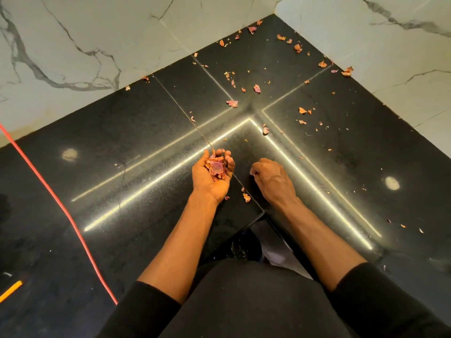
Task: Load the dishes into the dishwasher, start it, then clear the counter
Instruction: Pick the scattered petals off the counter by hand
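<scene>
Found on the black worktop point(97, 142), corner section between marbled walls point(73, 32): dry peels point(231, 103) (onion skin by the look, reddish-orange), strewn thickest toward the far corner, thinning to stray flakes along the right side. Two more lying just beside the near edge, between the wrists.

Left grip point(212, 176): palm up, fingers cupped round a heap point(216, 167) of gathered peels, held low over the worktop. Right grip point(273, 179): knuckles up, fingers curled under, resting on the worktop just beside the left. Cannot tell whether pinching a flake or holding nothing (fingertips hidden beneath the knuckles).

Also noted: red cable point(61, 203) running across the worktop at the left, well apart from the debris.

Handling, as judged: papery, near weightless, brittle. Likely to crumble under a hard pinch and to drift off on any quick sweep. Flat flakes on polished stone probably hard to lift from above. Better slid with flat fingers toward the near edge into the cupped palm, or nipped at a curled rim where one stands proud. Heap loosely held and open at the top, so best kept level to avoid spillage.

Stage, as judged: counter clearing, with most debris not yet collected.
</scene>
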